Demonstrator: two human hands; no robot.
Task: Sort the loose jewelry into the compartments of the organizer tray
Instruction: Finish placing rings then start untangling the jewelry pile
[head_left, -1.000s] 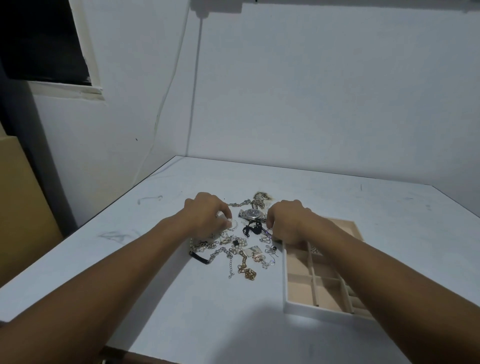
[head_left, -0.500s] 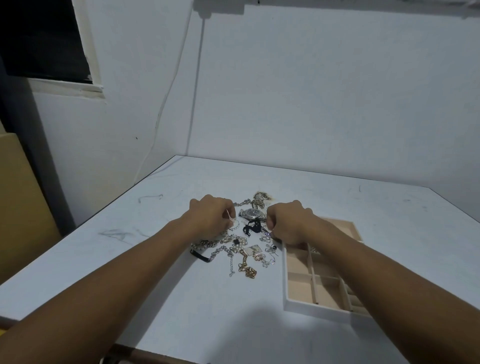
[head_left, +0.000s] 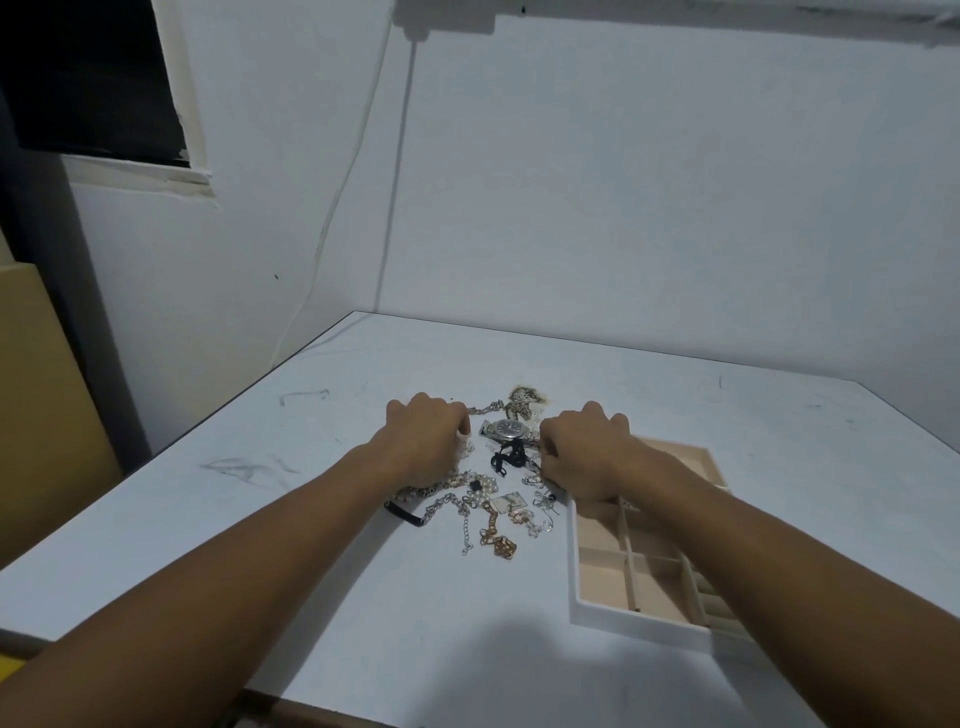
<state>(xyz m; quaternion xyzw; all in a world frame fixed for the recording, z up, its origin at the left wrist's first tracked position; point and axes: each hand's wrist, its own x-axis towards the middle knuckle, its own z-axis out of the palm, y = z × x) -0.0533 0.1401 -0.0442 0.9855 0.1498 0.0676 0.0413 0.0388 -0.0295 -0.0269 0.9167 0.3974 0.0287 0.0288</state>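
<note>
Left hand (head_left: 426, 441) and right hand (head_left: 582, 454), knuckles up and fingers curled under, flank the loose jewelry pile (head_left: 488, 488) on the white surface (head_left: 675, 395); grip contents not discernible; organizer tray (head_left: 574, 571) just right of pile.

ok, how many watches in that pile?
1. The watch lies at the far side of the jewelry pile, between the left hand and the right hand. More could be hidden under the hands or the tangle.
</note>
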